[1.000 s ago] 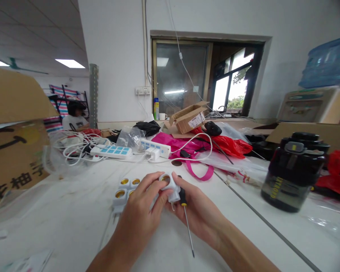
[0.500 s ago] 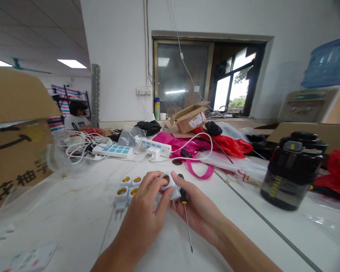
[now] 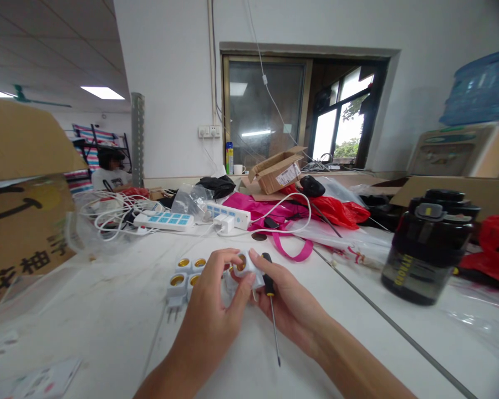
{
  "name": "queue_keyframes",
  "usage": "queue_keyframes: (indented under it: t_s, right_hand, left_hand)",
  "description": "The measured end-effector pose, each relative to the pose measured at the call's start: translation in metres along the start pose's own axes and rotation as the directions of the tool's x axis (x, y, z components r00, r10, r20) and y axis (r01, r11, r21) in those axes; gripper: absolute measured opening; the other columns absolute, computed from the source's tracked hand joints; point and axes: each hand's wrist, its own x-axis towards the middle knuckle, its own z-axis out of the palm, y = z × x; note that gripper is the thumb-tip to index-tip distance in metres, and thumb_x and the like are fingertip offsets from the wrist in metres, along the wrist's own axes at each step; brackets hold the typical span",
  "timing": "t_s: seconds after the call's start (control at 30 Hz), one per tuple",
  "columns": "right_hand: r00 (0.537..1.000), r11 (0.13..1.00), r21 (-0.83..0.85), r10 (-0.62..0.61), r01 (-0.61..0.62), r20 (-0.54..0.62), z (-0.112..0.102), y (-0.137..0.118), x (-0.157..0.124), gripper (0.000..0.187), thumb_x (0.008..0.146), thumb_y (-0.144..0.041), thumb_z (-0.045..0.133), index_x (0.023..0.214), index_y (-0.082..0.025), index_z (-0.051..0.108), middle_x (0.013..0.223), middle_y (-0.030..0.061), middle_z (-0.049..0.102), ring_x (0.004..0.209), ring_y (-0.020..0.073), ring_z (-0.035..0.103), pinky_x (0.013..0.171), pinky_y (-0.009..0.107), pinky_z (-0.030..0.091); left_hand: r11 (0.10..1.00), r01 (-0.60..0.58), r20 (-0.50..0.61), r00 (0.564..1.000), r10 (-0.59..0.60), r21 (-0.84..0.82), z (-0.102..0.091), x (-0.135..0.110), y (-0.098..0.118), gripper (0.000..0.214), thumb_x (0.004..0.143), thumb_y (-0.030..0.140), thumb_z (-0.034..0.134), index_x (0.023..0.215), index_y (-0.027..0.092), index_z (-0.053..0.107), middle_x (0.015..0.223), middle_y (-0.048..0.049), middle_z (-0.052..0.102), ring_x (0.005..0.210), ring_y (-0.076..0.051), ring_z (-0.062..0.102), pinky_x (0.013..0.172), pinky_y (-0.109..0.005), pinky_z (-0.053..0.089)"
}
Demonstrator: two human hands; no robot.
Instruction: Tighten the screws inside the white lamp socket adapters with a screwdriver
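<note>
Between my two hands is a white lamp socket adapter (image 3: 249,267) with a brass-coloured threaded inside. My left hand (image 3: 216,299) has its thumb on the near side of the adapter and its fingers curled at the left. My right hand (image 3: 289,299) grips the adapter from the right and also keeps a screwdriver (image 3: 268,274) in its palm, black handle up and metal shaft pointing down toward me. Just left of my left hand, several similar white lamp sockets (image 3: 176,292) stand grouped on the table, brass openings upward, plug pins showing on the nearest.
Power strips (image 3: 164,220) and tangled white cables (image 3: 108,213) lie behind. A pink bag (image 3: 253,208), red plastic (image 3: 343,213) and an opened carton (image 3: 276,172) fill the back. A dark water bottle (image 3: 428,249) stands right; a large cardboard box (image 3: 25,221) is left. A person (image 3: 110,169) sits beyond.
The adapter has turned slightly in my hands, and my left index finger has lifted and loosened from its opening. The screwdriver stays in my right hand.
</note>
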Motion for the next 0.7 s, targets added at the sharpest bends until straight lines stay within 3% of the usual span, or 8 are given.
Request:
queue_keyframes:
  t_s: [0.07, 0.13, 0.27, 0.37, 0.47, 0.57, 0.7]
  right_hand:
    - [1.0, 0.998, -0.059, -0.028, 0.028, -0.012, 0.0, 0.0, 0.0, 0.033, 0.088, -0.041, 0.09, 0.1, -0.014, 0.074, 0.093, 0.005, 0.072, 0.079, 0.0148, 0.07, 0.074, 0.024, 0.065]
    - [0.997, 0.986, -0.148, -0.072, 0.07, -0.006, 0.001, 0.001, 0.0, 0.035, 0.092, -0.047, 0.084, 0.101, -0.015, 0.073, 0.095, 0.0045, 0.071, 0.083, 0.0158, 0.069, 0.077, 0.026, 0.064]
    - [0.967, 0.866, -0.44, -0.255, 0.237, 0.019, 0.004, 0.008, -0.002, 0.038, 0.091, -0.049, 0.086, 0.086, -0.021, 0.06, 0.077, -0.0053, 0.053, 0.071, 0.0133, 0.053, 0.064, 0.025, 0.049]
    - [0.933, 0.696, -0.634, -0.337, 0.338, 0.128, 0.009, 0.015, -0.006, 0.033, 0.081, -0.029, 0.093, 0.089, -0.022, 0.062, 0.08, -0.0061, 0.057, 0.075, 0.0149, 0.051, 0.067, 0.028, 0.042]
    - [0.921, 0.589, -0.713, -0.311, 0.38, 0.233, 0.013, 0.016, -0.011, 0.032, 0.08, -0.022, 0.088, 0.105, -0.022, 0.067, 0.096, -0.0009, 0.07, 0.09, 0.022, 0.063, 0.08, 0.033, 0.046]
    - [0.921, 0.544, -0.752, -0.313, 0.373, 0.231, 0.013, 0.014, -0.013, 0.031, 0.082, -0.027, 0.085, 0.104, -0.023, 0.064, 0.098, 0.0004, 0.071, 0.092, 0.0249, 0.065, 0.081, 0.036, 0.047]
    - [0.923, 0.52, -0.781, -0.341, 0.345, 0.181, 0.01, 0.014, -0.01, 0.035, 0.083, -0.037, 0.087, 0.095, -0.025, 0.056, 0.089, -0.0021, 0.069, 0.085, 0.0228, 0.063, 0.076, 0.035, 0.045]
  left_hand:
    - [0.973, 0.152, -0.053, 0.985, -0.163, -0.175, 0.005, 0.002, -0.001, 0.028, 0.103, 0.044, 0.07, 0.126, 0.03, 0.062, 0.138, -0.0041, 0.069, 0.131, -0.023, 0.064, 0.116, -0.044, 0.047]
    - [0.866, 0.307, -0.056, 0.933, -0.357, -0.395, 0.01, 0.005, 0.0, 0.038, 0.107, 0.053, 0.06, 0.134, 0.027, 0.059, 0.149, -0.0095, 0.066, 0.142, -0.024, 0.062, 0.123, -0.045, 0.047]
    - [0.467, 0.525, 0.148, 0.762, -0.63, -0.712, 0.016, 0.01, 0.011, 0.056, 0.113, 0.056, 0.037, 0.139, 0.014, 0.062, 0.158, -0.0204, 0.062, 0.139, -0.033, 0.068, 0.11, -0.049, 0.063]
    - [0.217, 0.523, 0.224, 0.653, -0.723, -0.824, 0.014, 0.009, 0.022, 0.045, 0.115, 0.041, 0.041, 0.137, 0.011, 0.066, 0.148, -0.0186, 0.071, 0.126, -0.027, 0.077, 0.106, -0.04, 0.066]
    - [0.07, 0.459, 0.232, 0.568, -0.79, -0.886, 0.013, 0.008, 0.028, 0.031, 0.115, 0.022, 0.045, 0.131, 0.01, 0.069, 0.127, -0.0156, 0.082, 0.104, -0.02, 0.084, 0.104, -0.036, 0.067]
    - [-0.009, 0.407, 0.257, 0.559, -0.789, -0.913, 0.014, 0.008, 0.031, 0.031, 0.115, 0.018, 0.045, 0.123, 0.006, 0.072, 0.109, -0.016, 0.085, 0.091, -0.021, 0.084, 0.095, -0.038, 0.07]
    - [-0.038, 0.381, 0.275, 0.594, -0.756, -0.924, 0.016, 0.006, 0.027, 0.032, 0.114, 0.017, 0.046, 0.119, -0.001, 0.072, 0.105, -0.0205, 0.083, 0.093, -0.022, 0.083, 0.083, -0.03, 0.07]
